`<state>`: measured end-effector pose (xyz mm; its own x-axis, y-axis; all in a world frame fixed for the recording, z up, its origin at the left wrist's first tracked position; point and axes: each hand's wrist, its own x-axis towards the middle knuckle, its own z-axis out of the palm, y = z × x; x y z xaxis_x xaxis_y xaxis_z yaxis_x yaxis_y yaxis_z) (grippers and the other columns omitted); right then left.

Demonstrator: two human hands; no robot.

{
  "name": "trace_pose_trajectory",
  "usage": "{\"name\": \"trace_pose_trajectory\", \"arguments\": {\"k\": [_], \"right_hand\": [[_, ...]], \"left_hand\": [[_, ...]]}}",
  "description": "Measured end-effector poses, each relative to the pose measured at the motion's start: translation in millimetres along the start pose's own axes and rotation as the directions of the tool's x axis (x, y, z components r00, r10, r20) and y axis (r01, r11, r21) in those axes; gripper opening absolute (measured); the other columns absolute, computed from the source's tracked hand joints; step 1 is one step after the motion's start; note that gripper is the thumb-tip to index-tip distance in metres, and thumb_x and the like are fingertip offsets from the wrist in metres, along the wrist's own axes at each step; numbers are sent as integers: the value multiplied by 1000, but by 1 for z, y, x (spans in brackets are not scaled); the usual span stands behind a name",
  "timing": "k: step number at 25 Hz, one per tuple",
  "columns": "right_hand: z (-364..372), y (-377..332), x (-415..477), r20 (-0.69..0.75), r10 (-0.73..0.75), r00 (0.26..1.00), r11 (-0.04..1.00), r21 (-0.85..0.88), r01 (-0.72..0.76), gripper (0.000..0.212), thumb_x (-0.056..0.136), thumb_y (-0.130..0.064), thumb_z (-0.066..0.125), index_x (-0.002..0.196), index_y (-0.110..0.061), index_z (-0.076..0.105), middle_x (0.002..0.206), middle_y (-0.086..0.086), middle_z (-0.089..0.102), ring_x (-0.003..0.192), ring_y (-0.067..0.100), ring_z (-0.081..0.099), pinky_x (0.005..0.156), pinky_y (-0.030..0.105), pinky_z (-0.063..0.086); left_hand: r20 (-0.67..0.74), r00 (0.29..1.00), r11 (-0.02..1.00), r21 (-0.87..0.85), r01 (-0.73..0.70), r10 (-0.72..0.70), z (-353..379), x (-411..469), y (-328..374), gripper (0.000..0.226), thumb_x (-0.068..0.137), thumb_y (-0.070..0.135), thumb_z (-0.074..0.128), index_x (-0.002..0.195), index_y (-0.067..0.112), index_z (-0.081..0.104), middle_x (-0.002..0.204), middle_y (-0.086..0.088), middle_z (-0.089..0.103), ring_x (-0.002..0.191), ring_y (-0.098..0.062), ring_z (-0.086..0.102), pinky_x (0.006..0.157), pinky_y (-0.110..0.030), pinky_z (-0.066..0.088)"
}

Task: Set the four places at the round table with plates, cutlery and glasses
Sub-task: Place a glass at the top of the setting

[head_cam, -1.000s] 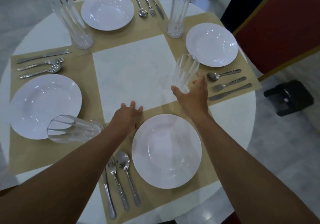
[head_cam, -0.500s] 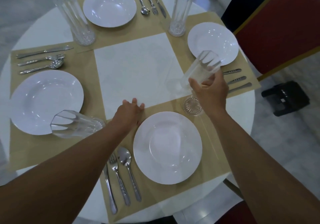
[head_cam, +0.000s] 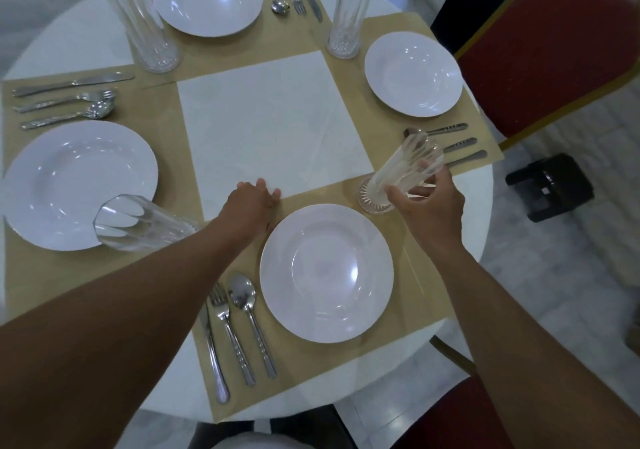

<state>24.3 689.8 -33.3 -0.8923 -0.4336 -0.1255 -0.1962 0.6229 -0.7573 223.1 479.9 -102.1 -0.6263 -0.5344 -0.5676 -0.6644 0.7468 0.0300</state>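
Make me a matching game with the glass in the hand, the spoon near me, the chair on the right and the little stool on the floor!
Things:
1. Glass in the right hand
2. Spoon nearest the person
3. Chair on the right
4. Stool on the floor

Descriptions:
A. Black
B. Tilted, base on the placemat
C. Red with a gold edge
D. Lying between the fork and the plate

Pairs: 1-B, 2-D, 3-C, 4-A
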Motion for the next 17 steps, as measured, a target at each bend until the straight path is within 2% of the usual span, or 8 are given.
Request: {"name": "trace_pose_trajectory", "arguments": {"k": [4,6,9,11,13,15,17], "right_hand": [[5,5,-3,7,12,1000,1000,-5,-12,70,65,-48,87,125,-31,56,110,-5,71,89,8,73,77,34,64],[6,7,-4,7,8,1000,1000,-7,-8,70,65,-49,88,124,-31,55,111,-5,72,89,8,74,77,34,64],[8,9,-4,13,-11,1000,1000,10,11,70,66,-47,89,125,-30,55,115,-5,71,91,9,74,76,32,64],[10,10,-4,21,-28,999,999,22,27,70,66,-46,89,125,-29,54,117,-4,70,93,11,73,77,31,63],[10,12,-2,33,-26,999,999,35,25,73,66,-45,90,125,-27,54,118,-3,69,95,13,73,78,31,63],[8,12,-4,69,5,998,999,41,-8,82,63,-45,92,130,-25,50,121,-4,65,99,13,71,80,29,60],[3,15,-12,117,77,990,996,34,-81,97,62,-47,93,142,-26,42,125,-8,58,102,12,65,84,30,56]], "left_hand": [[-7,999,994,-103,35,-36,9,6,-4,75,82,27,70,149,24,36,145,-11,43,120,-34,50,81,-33,45],[-14,999,990,-132,46,-49,8,7,-4,70,84,27,68,148,23,39,145,-11,44,120,-34,49,85,-35,46],[-30,1000,997,-79,8,-11,8,6,-3,69,86,24,67,148,24,39,145,-10,43,121,-34,47,88,-36,47],[-19,999,990,-135,37,-40,7,6,-4,62,89,26,62,148,24,40,147,-9,42,121,-34,48,91,-38,48],[-6,999,993,-111,34,-35,4,4,-4,65,89,24,63,149,24,37,148,-9,40,122,-33,48,93,-38,48],[-3,1000,999,-29,-12,12,0,-6,-1,73,89,21,64,153,26,30,152,-7,32,128,-33,42,97,-40,48],[0,1000,999,-44,-23,23,-4,-18,2,75,92,20,60,156,26,22,157,-8,23,134,-35,36,102,-42,45]]}}
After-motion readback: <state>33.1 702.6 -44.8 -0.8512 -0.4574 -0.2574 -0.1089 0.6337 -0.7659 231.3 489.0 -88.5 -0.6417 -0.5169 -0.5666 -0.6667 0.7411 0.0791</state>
